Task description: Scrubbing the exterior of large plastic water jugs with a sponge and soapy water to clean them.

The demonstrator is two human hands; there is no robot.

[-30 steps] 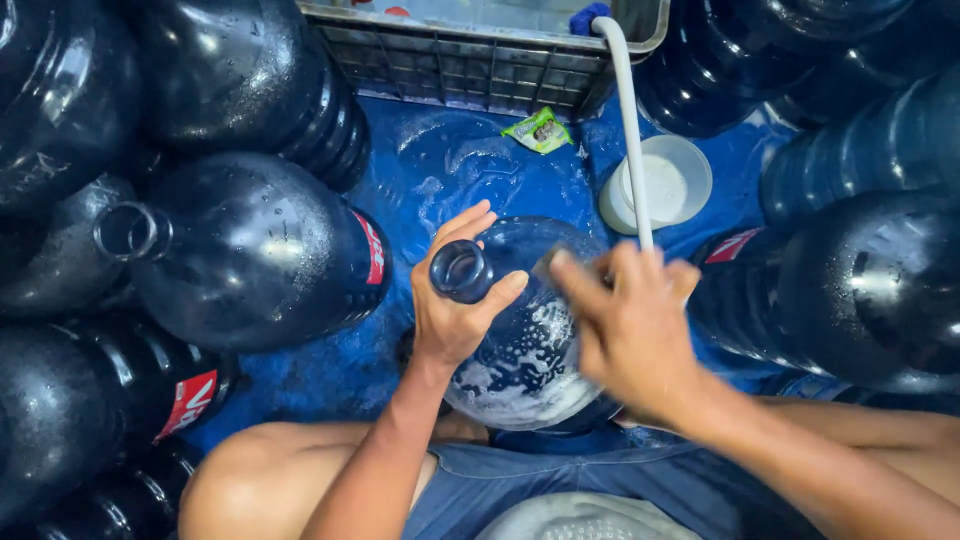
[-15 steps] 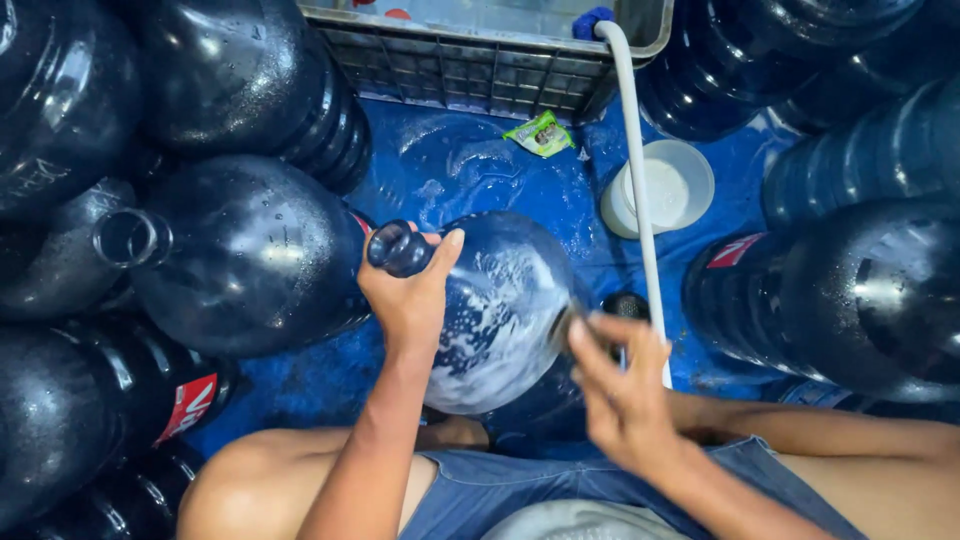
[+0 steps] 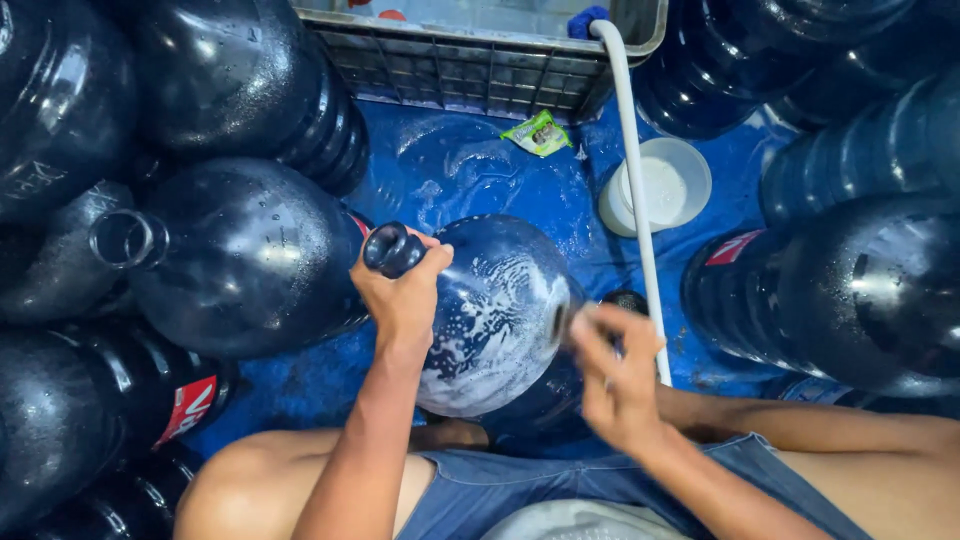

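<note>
- Two hands at work over one soapy water jug (image 3: 495,320), tilted on its side at centre, neck up-left, base down-right, above a blue floor sheet (image 3: 470,170).
- Left hand (image 3: 400,300): closed around jug neck just below the open mouth (image 3: 390,248); firm grip.
- Right hand (image 3: 615,375): blurred, fingers (image 3: 590,330) loosely curled, against the jug's right flank; whether anything held inside, cannot tell.
- Suds streaked over jug's lower half; upper shoulder mostly bare.
- Left margin: packed dark jugs (image 3: 240,255), nearest one just beside the left hand's knuckles, mouth facing left; no gap on that side.
- Right margin: more dark jugs (image 3: 850,290), near the right forearm; narrow strip of blue sheet between.
- Top edge: grey plastic crate (image 3: 480,70), grid wall facing the jug; open wet sheet between crate and jug, the widest free patch.
- White hose (image 3: 640,220): over crate's rim, down past the right hand, touching or nearly touching it.
- White round tub (image 3: 665,185): just right of hose, upright, on the sheet.
- Small green sachet (image 3: 538,132): flat on sheet below crate, apart from jug.
- Bottom edge: bare knees and denim shorts (image 3: 500,490) directly under jug.
</note>
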